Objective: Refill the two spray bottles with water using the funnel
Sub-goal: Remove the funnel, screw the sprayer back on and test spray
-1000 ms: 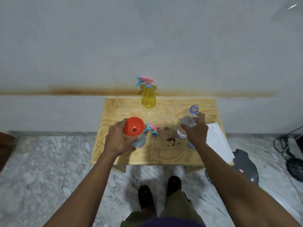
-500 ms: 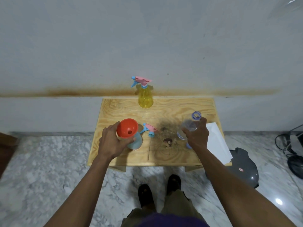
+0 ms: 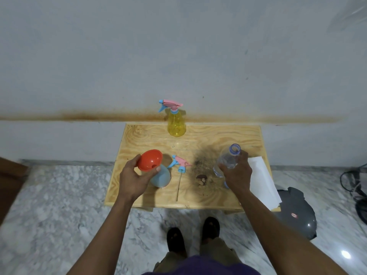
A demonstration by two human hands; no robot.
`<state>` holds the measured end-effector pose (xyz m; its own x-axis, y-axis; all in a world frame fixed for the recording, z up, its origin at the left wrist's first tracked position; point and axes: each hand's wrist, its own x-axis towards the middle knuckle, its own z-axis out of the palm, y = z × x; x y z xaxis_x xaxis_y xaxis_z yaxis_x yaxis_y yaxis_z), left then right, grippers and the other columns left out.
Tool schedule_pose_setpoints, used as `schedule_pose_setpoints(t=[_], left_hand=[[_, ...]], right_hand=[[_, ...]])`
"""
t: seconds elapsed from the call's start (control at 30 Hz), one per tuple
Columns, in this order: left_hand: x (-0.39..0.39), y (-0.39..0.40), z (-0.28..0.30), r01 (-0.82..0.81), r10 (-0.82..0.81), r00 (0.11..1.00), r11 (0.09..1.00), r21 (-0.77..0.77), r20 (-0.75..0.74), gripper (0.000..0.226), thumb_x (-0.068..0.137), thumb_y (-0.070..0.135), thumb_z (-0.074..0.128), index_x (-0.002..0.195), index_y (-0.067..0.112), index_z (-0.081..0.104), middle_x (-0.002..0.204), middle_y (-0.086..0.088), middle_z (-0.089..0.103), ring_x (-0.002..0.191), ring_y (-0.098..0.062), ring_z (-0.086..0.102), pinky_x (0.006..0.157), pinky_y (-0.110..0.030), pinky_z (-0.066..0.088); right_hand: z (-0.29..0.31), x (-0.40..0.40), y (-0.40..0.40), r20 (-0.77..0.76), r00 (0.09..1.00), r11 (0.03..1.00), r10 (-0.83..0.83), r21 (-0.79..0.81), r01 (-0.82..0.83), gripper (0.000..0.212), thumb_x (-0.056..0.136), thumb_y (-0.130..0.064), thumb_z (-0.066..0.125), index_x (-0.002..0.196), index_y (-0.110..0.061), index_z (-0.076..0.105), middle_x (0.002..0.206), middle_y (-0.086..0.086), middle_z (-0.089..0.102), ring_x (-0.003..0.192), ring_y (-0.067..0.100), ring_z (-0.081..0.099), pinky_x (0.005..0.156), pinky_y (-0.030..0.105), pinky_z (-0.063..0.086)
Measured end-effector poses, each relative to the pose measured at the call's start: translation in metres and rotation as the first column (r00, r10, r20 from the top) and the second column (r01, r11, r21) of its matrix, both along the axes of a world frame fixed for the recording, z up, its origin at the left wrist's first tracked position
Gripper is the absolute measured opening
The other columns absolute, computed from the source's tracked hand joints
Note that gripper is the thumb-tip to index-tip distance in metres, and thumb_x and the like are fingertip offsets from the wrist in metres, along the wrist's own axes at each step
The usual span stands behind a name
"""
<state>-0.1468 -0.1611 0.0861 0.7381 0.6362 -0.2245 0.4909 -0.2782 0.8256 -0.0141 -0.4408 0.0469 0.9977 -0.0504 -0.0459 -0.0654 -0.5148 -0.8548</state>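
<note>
Left hand (image 3: 132, 178) curled around the orange funnel (image 3: 150, 160), thumb on the rim nearest the body, fingertips on the far side by the spout; funnel tilted, mouth turned up and toward the wall. Directly under and just right of that hand, the blue spray bottle (image 3: 161, 177), upright on the wooden table (image 3: 208, 135), head removed; whether the funnel spout sits inside the neck cannot be told. A little right of the left hand's fingertips, apart from the blue bottle, the detached pink-and-blue sprayer head (image 3: 179, 164), lying on the boards with its thin dip tube running back toward the table's near edge. Right hand (image 3: 237, 175) wrapped round the clear water bottle (image 3: 227, 160), uncapped, leaning up and away from the wrist, open mouth toward the wall. Beyond both hands, near the table's far edge and well apart from either, the yellow spray bottle (image 3: 176, 124), upright with sprayer head on. Between the two hands, a dark scorched patch (image 3: 202, 165) on the wood. Just right of the right hand, a white sheet of paper (image 3: 262, 181) overhanging the table corner; past it on the marble floor, a dark grey rounded object (image 3: 296, 213).
</note>
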Motion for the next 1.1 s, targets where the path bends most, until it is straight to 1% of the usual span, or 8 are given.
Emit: schedule_pose_setpoints(t=[0.37, 0.47, 0.57, 0.63, 0.7, 0.87, 1.0, 1.1], left_hand=[[0.034, -0.018, 0.038, -0.024, 0.017, 0.991, 0.998, 0.050, 0.129, 0.097, 0.054, 0.038, 0.098, 0.138, 0.019, 0.055, 0.132, 0.002, 0.058, 0.120, -0.016, 0.057, 0.101, -0.034, 0.048], [0.059, -0.053, 0.037, 0.111, -0.112, 0.994, 0.993, 0.047, 0.019, 0.105, 0.050, 0.040, 0.099, 0.140, 0.014, 0.052, 0.131, 0.001, 0.056, 0.115, -0.014, 0.056, 0.098, -0.029, 0.047], [0.078, -0.097, 0.012, 0.192, -0.199, 0.968, 0.980, -0.056, -0.151, 0.081, 0.054, 0.038, 0.097, 0.124, 0.015, 0.064, 0.115, 0.000, 0.066, 0.100, -0.014, 0.063, 0.088, -0.026, 0.050], [0.083, -0.118, -0.013, 0.167, -0.203, 0.951, 0.972, -0.165, -0.231, 0.066, 0.048, 0.046, 0.096, 0.102, 0.021, 0.068, 0.097, 0.003, 0.073, 0.085, -0.017, 0.072, 0.081, -0.036, 0.060], [0.088, -0.130, -0.039, 0.102, -0.164, 0.949, 0.968, -0.229, -0.271, 0.072, 0.043, 0.051, 0.094, 0.101, 0.018, 0.068, 0.089, 0.002, 0.075, 0.077, -0.019, 0.074, 0.072, -0.043, 0.063], [0.105, -0.150, -0.059, 0.076, -0.119, 0.955, 0.984, -0.164, -0.273, 0.055, 0.052, 0.042, 0.096, 0.095, 0.027, 0.065, 0.091, 0.004, 0.072, 0.082, -0.015, 0.068, 0.077, -0.032, 0.058], [0.110, -0.154, -0.069, 0.055, -0.096, 0.956, 0.987, -0.153, -0.276, 0.051, 0.055, 0.032, 0.098, 0.083, 0.031, 0.056, 0.087, 0.005, 0.068, 0.083, -0.016, 0.066, 0.079, -0.034, 0.059], [0.106, -0.156, -0.080, -0.005, -0.050, 0.958, 0.981, -0.193, -0.284, 0.046, 0.055, 0.025, 0.098, 0.076, 0.031, 0.058, 0.085, 0.000, 0.073, 0.081, -0.022, 0.072, 0.076, -0.045, 0.061]], right_hand=[[-0.001, 0.002, -0.002, -0.026, 1.000, 1.000, -0.004, 0.029, 0.005, 0.065, 0.071, -0.022, 0.087, 0.123, -0.022, 0.047, 0.104, -0.009, 0.059, 0.093, 0.020, 0.062, 0.077, 0.027, 0.042], [0.003, -0.001, -0.003, -0.016, 1.000, 0.999, 0.022, 0.039, -0.021, 0.064, 0.070, -0.019, 0.087, 0.119, -0.026, 0.047, 0.103, -0.011, 0.059, 0.094, 0.017, 0.060, 0.074, 0.021, 0.040], [0.006, 0.002, -0.006, -0.029, 0.998, 0.997, 0.052, 0.052, -0.051, 0.064, 0.069, -0.017, 0.086, 0.112, -0.037, 0.043, 0.101, -0.014, 0.059, 0.092, 0.012, 0.058, 0.070, 0.011, 0.038], [0.007, 0.004, -0.008, -0.038, 0.997, 0.997, 0.068, 0.047, -0.066, 0.062, 0.070, -0.018, 0.086, 0.110, -0.037, 0.043, 0.100, -0.015, 0.060, 0.090, 0.009, 0.058, 0.070, 0.007, 0.037], [0.006, 0.006, -0.010, -0.048, 0.996, 0.997, 0.076, 0.036, -0.075, 0.060, 0.071, -0.020, 0.086, 0.110, -0.036, 0.044, 0.097, -0.020, 0.059, 0.086, -0.002, 0.057, 0.069, 0.003, 0.037], [0.003, 0.009, -0.015, -0.053, 0.996, 0.996, 0.078, 0.045, -0.076, 0.056, 0.075, -0.026, 0.087, 0.113, -0.032, 0.046, 0.094, -0.027, 0.056, 0.087, -0.025, 0.051, 0.069, -0.002, 0.037], [-0.002, 0.012, -0.017, -0.075, 0.993, 0.996, 0.090, 0.033, -0.088, 0.056, 0.074, -0.032, 0.086, 0.114, -0.031, 0.047, 0.101, -0.020, 0.059, 0.090, -0.012, 0.057, 0.072, 0.002, 0.038], [-0.009, 0.015, -0.020, -0.077, 0.991, 0.994, 0.113, 0.008, -0.113, 0.059, 0.073, -0.031, 0.086, 0.119, -0.029, 0.049, 0.108, -0.015, 0.062, 0.097, 0.004, 0.059, 0.079, 0.017, 0.044]])
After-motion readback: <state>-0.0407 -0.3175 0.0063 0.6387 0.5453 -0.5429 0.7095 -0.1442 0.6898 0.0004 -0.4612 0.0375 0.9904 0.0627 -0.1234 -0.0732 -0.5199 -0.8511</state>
